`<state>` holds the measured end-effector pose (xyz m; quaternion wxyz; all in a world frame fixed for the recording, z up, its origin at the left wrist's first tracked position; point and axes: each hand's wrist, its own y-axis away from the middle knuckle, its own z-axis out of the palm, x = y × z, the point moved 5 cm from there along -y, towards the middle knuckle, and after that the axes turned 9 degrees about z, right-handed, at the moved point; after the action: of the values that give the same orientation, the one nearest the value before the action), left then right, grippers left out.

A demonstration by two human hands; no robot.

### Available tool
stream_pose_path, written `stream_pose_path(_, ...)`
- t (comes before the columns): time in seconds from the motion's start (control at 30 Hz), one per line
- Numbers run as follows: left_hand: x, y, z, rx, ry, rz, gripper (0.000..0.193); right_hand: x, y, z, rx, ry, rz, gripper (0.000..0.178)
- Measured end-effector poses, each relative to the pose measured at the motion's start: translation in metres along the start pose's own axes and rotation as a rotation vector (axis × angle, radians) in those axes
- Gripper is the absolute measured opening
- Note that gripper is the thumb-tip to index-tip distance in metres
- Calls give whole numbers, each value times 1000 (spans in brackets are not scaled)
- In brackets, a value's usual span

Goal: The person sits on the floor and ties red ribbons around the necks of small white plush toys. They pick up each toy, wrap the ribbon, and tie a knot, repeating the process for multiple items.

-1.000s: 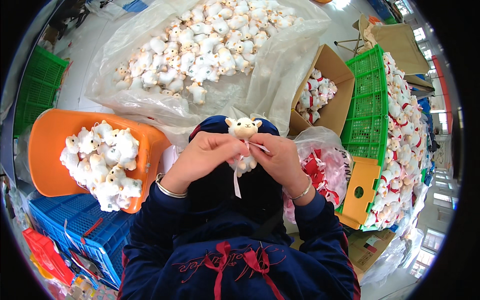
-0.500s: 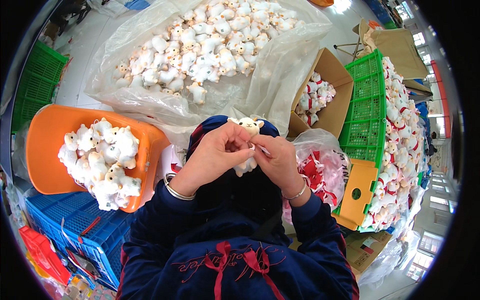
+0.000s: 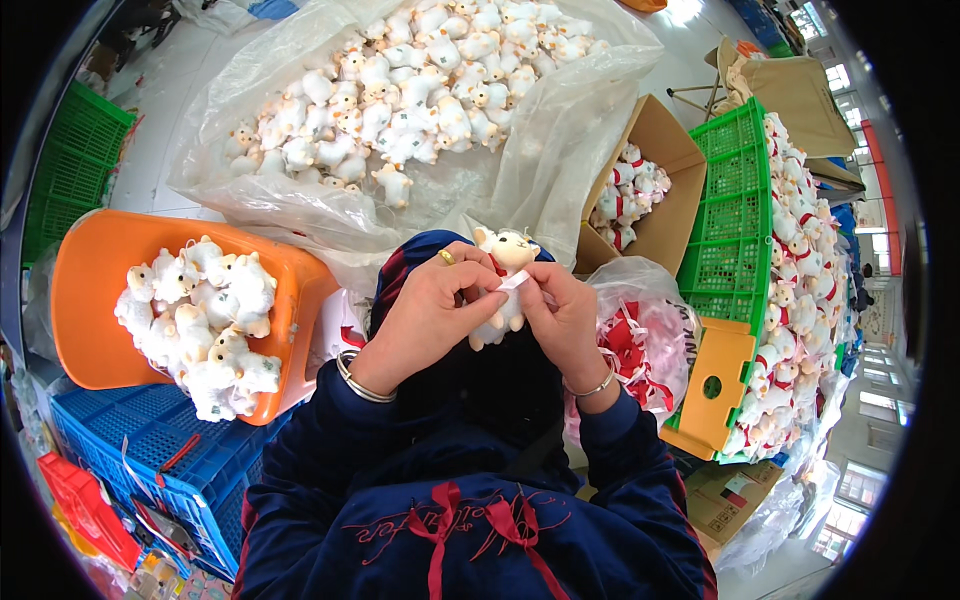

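A small white plush animal (image 3: 507, 247) rests upright against my lap, its cream head above my fingers and its legs showing below. A bit of red band shows at its neck. Across its chest lies a short white strip (image 3: 514, 281), pinched at one end by my left hand (image 3: 432, 302) and at the other by my right hand (image 3: 563, 318). Both hands are closed at the fingertips. Part of the toy's body is hidden behind my left fingers.
An orange bin (image 3: 88, 290) of white plush toys stands on a blue crate (image 3: 130, 420) at left. Ahead, a plastic sheet (image 3: 560, 150) holds a large toy pile. At right are a cardboard box (image 3: 660, 235), a bag of red-and-white ribbons (image 3: 640, 345) and a green crate (image 3: 730, 220).
The toy's head has come further into view and red shows at its neck. The white strip is now visible between my fingers, and my right hand has shifted slightly right.
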<state>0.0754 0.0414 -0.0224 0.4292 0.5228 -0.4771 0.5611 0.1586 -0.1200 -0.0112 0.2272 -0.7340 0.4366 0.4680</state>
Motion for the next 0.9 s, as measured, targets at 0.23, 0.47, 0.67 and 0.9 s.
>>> stream_pose_path(0.23,6,-8,1,15,-17,79,13,-1,2,-3,5,3,-29,13)
stream_pose_path(0.47,5,-11,4,3,-46,85,13,4,1,-5,-10,12,-42,13)
stream_pose_path(0.67,9,-12,10,70,-186,102,13,8,1,-4,-30,-53,-13,14)
stream_pose_path(0.9,14,-7,10,108,-386,167,12,-3,0,-7,-120,-128,20,15)
